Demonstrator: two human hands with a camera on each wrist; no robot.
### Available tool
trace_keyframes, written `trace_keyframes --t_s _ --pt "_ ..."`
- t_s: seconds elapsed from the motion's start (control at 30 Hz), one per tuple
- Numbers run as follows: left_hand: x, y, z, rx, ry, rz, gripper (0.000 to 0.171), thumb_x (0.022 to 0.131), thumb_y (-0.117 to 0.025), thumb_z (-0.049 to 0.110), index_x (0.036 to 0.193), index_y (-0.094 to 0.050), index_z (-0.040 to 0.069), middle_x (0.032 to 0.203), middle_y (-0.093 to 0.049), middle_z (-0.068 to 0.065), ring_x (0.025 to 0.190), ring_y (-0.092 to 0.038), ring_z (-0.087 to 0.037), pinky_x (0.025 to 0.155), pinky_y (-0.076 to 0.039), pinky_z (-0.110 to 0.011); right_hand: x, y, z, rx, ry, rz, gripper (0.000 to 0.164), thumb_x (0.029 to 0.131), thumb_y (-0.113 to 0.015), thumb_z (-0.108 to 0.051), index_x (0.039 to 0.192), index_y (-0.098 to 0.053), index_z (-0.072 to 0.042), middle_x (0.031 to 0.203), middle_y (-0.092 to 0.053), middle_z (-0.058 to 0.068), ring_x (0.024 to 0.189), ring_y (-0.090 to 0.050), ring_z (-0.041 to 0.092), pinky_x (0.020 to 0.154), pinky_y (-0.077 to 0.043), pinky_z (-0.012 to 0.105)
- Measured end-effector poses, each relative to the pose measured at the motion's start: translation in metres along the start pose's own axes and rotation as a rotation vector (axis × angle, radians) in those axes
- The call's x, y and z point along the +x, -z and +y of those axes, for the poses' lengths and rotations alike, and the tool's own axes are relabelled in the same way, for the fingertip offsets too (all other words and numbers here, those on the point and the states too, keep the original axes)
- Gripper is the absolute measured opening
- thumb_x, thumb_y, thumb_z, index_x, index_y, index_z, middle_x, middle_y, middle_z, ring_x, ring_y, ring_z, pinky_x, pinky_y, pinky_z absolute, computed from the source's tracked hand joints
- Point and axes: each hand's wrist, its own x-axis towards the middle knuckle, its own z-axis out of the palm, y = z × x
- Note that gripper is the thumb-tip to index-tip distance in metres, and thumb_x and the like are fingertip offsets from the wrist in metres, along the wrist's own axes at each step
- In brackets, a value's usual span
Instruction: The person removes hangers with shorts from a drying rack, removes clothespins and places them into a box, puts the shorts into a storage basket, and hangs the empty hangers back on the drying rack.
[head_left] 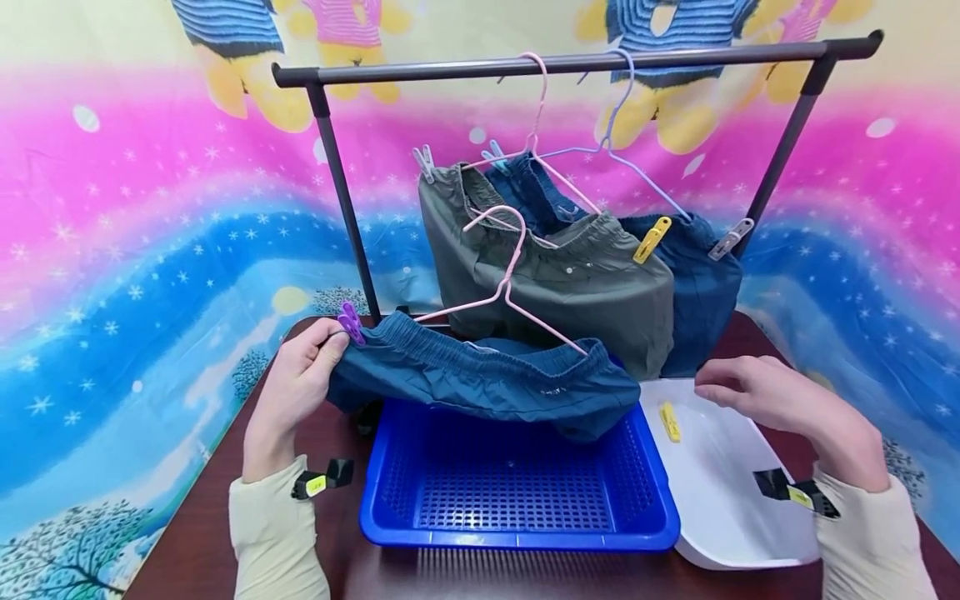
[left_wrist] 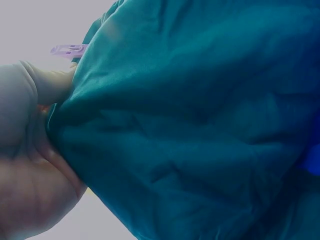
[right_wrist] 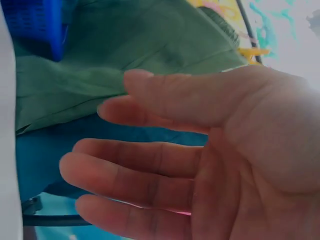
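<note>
My left hand (head_left: pixel 294 379) pinches one end of the waistband of the blue shorts (head_left: pixel 480 385), thumb on top. Right by those fingertips a purple clothespin (head_left: pixel 351 323) is clipped to the waistband; it also shows in the left wrist view. A pink hanger (head_left: pixel 504 290) runs inside the waistband, its hook up and off the rail. The shorts hang over the back of a blue basket (head_left: pixel 517 540). Above the white tray (head_left: pixel 738 500), my right hand (head_left: pixel 776 400) holds nothing, fingers apart in the right wrist view. A yellow clothespin (head_left: pixel 670 422) lies in that tray.
Behind stands a dark clothes rack (head_left: pixel 420 70). Green shorts (head_left: pixel 555 292) and dark blue shorts (head_left: pixel 708 292) hang from it on hangers, held by clothespins, such as a yellow clip (head_left: pixel 651 240) and a grey clip (head_left: pixel 731 239). A patterned cloth (head_left: pixel 112 275) encloses the table.
</note>
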Motion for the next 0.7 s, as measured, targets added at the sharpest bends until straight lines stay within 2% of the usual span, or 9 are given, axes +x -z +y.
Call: trace_keyframes --t_s 0.13,0.37,0.7 --pt "-0.001 0.000 0.001 -0.001 0.009 0.003 0.015 0.103 -0.049 0.012 0.092 -0.057 0.006 0.077 -0.042 -0.001 0.070 -0.043 -0.010 0.066 -0.034 -0.025 -0.002 0.010 -0.013 -0.036 0.040 0.009 0.027 0.093 -0.066 -0.034 0.111 -0.070 -0.014 0.099 -0.070 -0.003 0.087 -0.064 0.012 0.068 -0.054 0.027" --pt "-0.003 -0.002 0.003 -0.010 0.015 0.001 0.013 0.102 -0.050 0.010 0.092 -0.058 0.006 0.077 -0.043 -0.001 0.072 -0.043 -0.010 0.066 -0.033 -0.025 -0.006 0.028 -0.041 -0.101 0.121 0.059 0.020 0.094 -0.065 -0.033 0.109 -0.070 -0.020 0.099 -0.069 -0.009 0.084 -0.063 0.006 0.067 -0.052 0.022" --pt "0.001 -0.004 0.003 -0.015 -0.002 0.001 0.015 0.103 -0.049 0.011 0.092 -0.058 0.005 0.078 -0.045 -0.002 0.072 -0.044 -0.010 0.067 -0.034 -0.024 -0.007 0.049 -0.088 -0.083 0.247 0.155 0.015 0.094 -0.066 -0.028 0.109 -0.070 -0.027 0.098 -0.068 -0.014 0.084 -0.064 0.000 0.067 -0.053 0.018"
